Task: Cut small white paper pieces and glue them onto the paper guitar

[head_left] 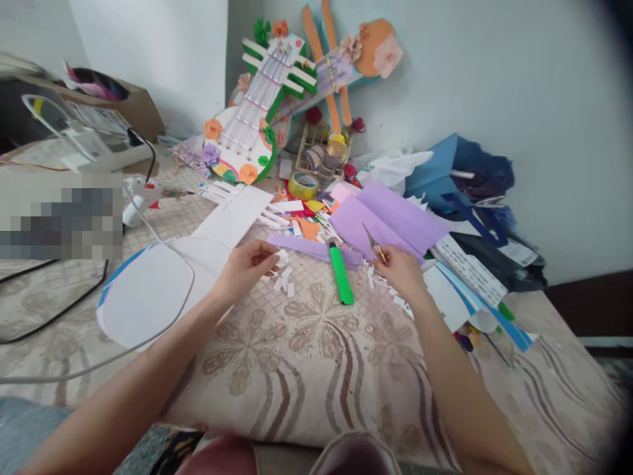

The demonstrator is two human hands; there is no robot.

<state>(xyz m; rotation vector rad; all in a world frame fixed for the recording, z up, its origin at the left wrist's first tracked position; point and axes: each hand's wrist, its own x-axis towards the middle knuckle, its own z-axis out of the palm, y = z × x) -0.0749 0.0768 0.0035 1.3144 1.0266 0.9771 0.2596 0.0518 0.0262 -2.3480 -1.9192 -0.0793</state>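
My left hand (253, 262) has its fingers pinched on a small white paper piece (281, 258), just above the tablecloth. Several white paper scraps (283, 282) lie below it. In my right hand (403, 267) is a pair of scissors (374, 243) with gold-coloured handles, its blades pointing away to the upper left. Between the hands lies a green utility knife (341, 274), touching a folded purple paper strip (316, 249). Larger purple paper sheets (383, 214) lie beyond the scissors. A white guitar-shaped cut-out (153, 290) lies beside my left forearm, partly covered by it.
Two decorated paper guitars (257, 99) lean at the wall. Yellow tape (304, 186) sits among coloured scraps. A glue gun (136, 208) stands at left; its pale cable (190, 284) crosses the cut-out. Bags (435, 171) and printed card (469, 270) crowd the right. A cardboard box (119, 105) stands back left.
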